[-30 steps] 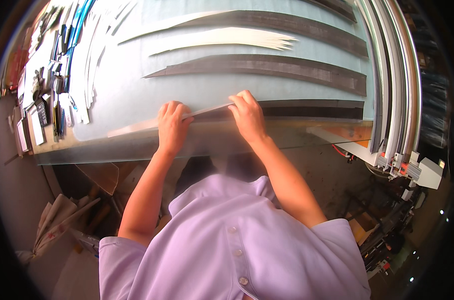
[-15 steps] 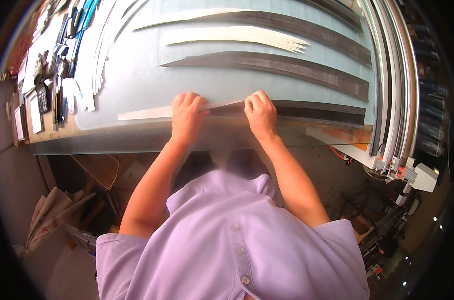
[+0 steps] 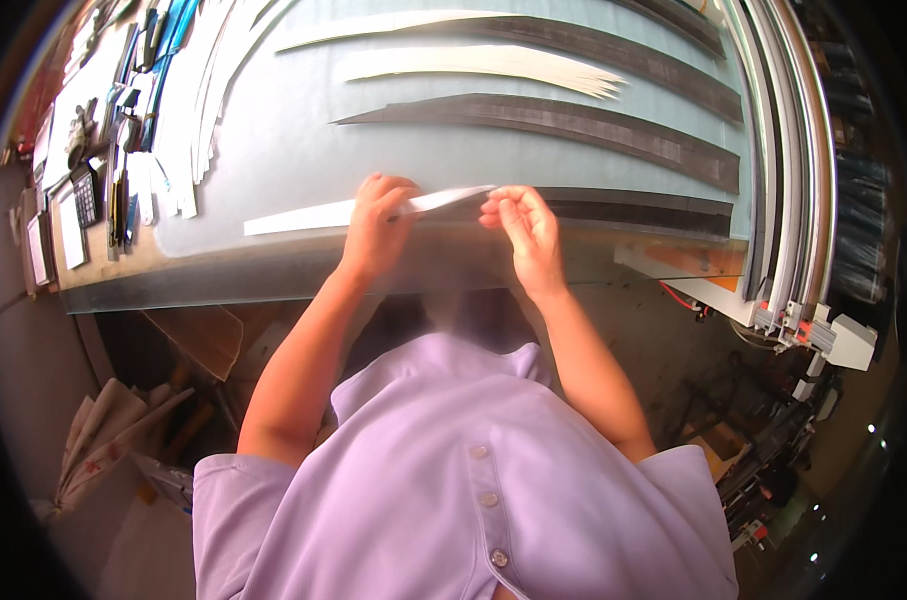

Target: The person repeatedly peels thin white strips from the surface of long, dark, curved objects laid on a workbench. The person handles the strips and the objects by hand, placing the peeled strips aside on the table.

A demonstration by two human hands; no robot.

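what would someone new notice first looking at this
First the two hands at the bench's near edge: the left hand and right hand pinch a long white strip that lies over a dark strip. Beyond them more long tapered strips lie side by side on the pale mat, a white one between dark ones. At the left edge lies a clutter of small tools.

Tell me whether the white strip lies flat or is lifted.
Partly lifted: the white strip lies flat at its left, while its right end rises off the dark strip.
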